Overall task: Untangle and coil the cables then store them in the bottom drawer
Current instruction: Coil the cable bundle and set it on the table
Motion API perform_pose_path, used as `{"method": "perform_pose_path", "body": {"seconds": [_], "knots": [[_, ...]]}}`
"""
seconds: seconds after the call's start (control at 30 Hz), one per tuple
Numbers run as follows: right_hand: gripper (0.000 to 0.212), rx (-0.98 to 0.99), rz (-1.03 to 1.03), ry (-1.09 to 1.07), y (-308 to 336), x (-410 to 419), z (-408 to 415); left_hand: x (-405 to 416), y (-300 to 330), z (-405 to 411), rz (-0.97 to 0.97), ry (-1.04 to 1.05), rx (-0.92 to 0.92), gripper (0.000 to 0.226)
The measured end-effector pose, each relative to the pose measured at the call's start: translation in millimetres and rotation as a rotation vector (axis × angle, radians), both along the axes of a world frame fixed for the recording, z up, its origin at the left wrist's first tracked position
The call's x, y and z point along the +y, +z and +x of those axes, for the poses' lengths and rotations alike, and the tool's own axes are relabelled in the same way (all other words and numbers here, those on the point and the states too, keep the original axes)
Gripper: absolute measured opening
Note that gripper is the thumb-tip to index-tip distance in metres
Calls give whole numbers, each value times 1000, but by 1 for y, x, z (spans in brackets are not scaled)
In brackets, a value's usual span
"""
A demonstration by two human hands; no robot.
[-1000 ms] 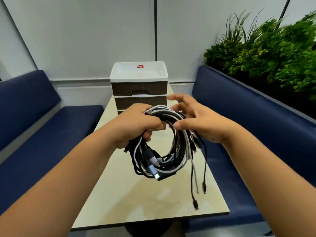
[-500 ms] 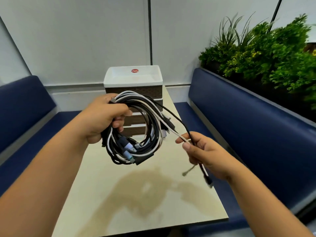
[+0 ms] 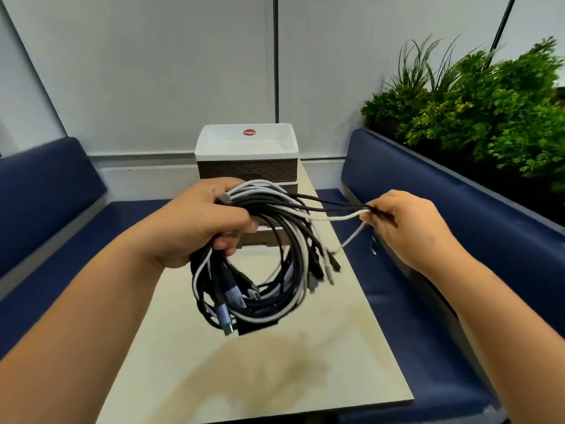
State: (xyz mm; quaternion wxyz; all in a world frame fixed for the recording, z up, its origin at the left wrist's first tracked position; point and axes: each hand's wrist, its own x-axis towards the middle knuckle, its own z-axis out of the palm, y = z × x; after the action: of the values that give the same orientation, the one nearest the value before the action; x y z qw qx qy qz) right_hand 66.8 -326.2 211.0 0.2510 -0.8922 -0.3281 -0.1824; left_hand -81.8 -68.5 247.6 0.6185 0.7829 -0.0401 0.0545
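Note:
A tangled bundle of black, white and blue cables [image 3: 260, 286] hangs in a loose ring above the table. My left hand [image 3: 204, 221] grips the top of the bundle. My right hand [image 3: 403, 221] pinches a few black and white strands [image 3: 333, 214] stretched out to the right of the ring; their plug ends dangle below. Behind the bundle stands a white-topped drawer unit [image 3: 247, 154] with brown drawer fronts. Its lower drawers are mostly hidden by the cables and my left hand, and the drawers that show look closed.
The beige table [image 3: 275, 362] runs from me to the wall. Blue benches [image 3: 52, 270] flank it left and right. A planter of green foliage [image 3: 489, 117] sits behind the right bench.
My right hand has risen and drawn the pinched strands out taut to the right. My left hand keeps gripping the bundle, now lower and nearer the middle of the view.

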Motion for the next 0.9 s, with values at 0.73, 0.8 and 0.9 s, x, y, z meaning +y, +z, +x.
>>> {"method": "perform_pose_path", "body": {"seconds": [0.73, 0.8, 0.9], "knots": [[27, 1206, 839, 882, -16, 44, -36, -33, -14, 8, -135, -94, 260, 19], [22, 1237, 812, 840, -17, 45, -33, -31, -17, 11, -209, -101, 345, 18], [29, 1288, 757, 751, -18, 46, -29, -30, -23, 14, -270, -108, 417, 25]]}}
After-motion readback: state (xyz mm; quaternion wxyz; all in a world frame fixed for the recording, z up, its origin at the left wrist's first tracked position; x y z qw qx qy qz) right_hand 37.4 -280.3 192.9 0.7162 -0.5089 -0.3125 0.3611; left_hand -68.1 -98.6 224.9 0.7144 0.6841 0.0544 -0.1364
